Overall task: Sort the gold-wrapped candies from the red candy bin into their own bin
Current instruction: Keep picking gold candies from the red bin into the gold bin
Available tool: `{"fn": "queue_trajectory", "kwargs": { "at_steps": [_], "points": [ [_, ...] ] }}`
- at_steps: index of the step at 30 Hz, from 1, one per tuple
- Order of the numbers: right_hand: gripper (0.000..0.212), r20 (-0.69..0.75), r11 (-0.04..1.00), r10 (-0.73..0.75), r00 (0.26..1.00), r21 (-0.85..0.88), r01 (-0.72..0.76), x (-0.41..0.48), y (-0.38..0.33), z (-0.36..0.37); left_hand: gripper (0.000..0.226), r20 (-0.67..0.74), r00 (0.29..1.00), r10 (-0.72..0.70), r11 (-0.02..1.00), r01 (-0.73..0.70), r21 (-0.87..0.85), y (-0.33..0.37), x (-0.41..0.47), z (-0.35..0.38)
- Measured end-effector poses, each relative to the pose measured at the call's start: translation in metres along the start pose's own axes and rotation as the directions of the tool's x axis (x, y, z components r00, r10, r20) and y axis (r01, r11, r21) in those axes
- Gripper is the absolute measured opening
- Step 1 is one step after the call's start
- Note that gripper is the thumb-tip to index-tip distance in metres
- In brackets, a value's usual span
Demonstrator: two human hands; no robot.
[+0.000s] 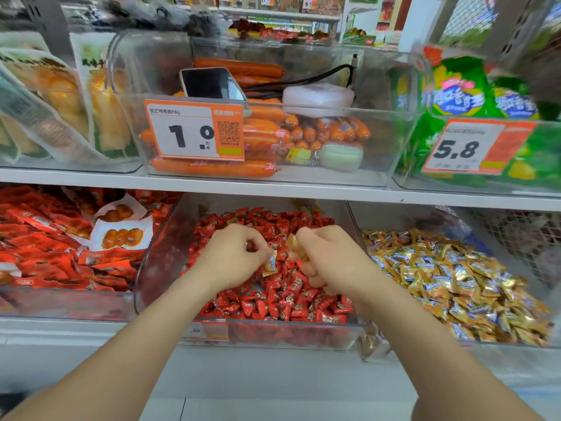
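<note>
A clear bin (170,238) on the lower shelf holds a heap of red candies (285,302). Both my hands are over it. My left hand (233,256) pinches a gold-wrapped candy (270,264) at its fingertips. My right hand (324,256) grips gold-wrapped candies (293,243) that stick out by the thumb. To the right stands the bin (353,220) piled with gold candies (455,284).
A bin of red snack packets (54,247) sits at the left. The upper shelf (273,189) hangs above the bins, carrying a sausage bin (273,141) with a phone (212,83) and a white box (318,97) on top, plus orange price tags (194,129).
</note>
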State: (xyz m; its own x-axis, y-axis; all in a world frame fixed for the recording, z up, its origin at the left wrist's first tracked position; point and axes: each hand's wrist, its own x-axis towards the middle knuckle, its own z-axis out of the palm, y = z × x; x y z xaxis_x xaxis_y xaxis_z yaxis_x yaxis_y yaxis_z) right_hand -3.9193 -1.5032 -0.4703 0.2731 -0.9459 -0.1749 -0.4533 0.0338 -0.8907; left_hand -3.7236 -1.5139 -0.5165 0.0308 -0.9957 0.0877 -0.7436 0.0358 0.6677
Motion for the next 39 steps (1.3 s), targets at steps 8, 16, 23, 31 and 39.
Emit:
{"fn": "queue_trajectory", "kwargs": {
  "at_steps": [8,16,23,31,39],
  "points": [
    [0.042,-0.409,0.992,-0.083,0.909,0.057,0.117,-0.024,0.033,-0.073,0.02,0.244,0.969,-0.042,0.835,0.167,-0.524,0.056,-0.034,0.042],
    [0.022,-0.446,0.77,-0.215,0.869,-0.625,-0.13,-0.007,0.126,-0.165,0.016,0.126,0.973,0.194,0.897,-0.124,-0.425,0.16,-0.041,0.07],
    [0.026,-0.552,0.899,-0.27,0.789,-0.438,0.001,-0.032,0.134,-0.191,0.013,0.093,0.915,0.393,0.918,-0.396,0.016,0.208,0.019,0.149],
    [0.023,-0.643,0.962,-0.239,0.728,-0.258,0.087,-0.045,0.112,-0.175,0.032,0.203,0.833,0.514,0.72,-0.548,0.425,0.191,0.017,0.14],
    [0.023,-0.385,0.903,-0.41,0.827,-0.302,0.307,-0.047,0.052,-0.087,0.01,-0.133,0.926,0.354,0.913,-0.312,0.263,0.073,-0.011,0.044]
  ]
}}
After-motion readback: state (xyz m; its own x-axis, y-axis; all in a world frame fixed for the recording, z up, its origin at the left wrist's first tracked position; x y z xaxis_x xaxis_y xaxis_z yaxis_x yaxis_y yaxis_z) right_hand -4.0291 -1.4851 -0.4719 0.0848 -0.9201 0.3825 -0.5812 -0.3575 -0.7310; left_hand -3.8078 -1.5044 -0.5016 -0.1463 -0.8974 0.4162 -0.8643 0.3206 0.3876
